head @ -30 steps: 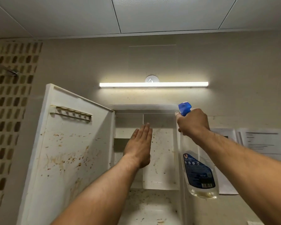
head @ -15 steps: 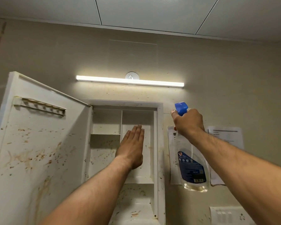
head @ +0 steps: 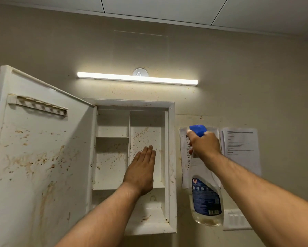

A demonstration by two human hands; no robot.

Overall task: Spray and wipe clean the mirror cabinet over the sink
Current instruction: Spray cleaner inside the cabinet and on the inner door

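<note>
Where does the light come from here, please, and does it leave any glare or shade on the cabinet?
Head view: the tube light blooms, haloing the wall above the cabinet; the door's hinge side and the top shelves lie shaded; the bottle's label is too soft to read.

The wall cabinet (head: 171, 166) is seen with its door (head: 34, 166) swung open to the left. Brown spatter is spread over the door's inner face and the shelved compartments. The left hand (head: 140, 172) is held flat, fingers straight and together, before the right compartment. A clear spray bottle (head: 206, 198) with a blue trigger head is gripped by the right hand (head: 204, 146) just beside the cabinet, in front of papers (head: 240, 145) fixed to the wall. A lit tube light (head: 114, 77) is mounted above.
</note>
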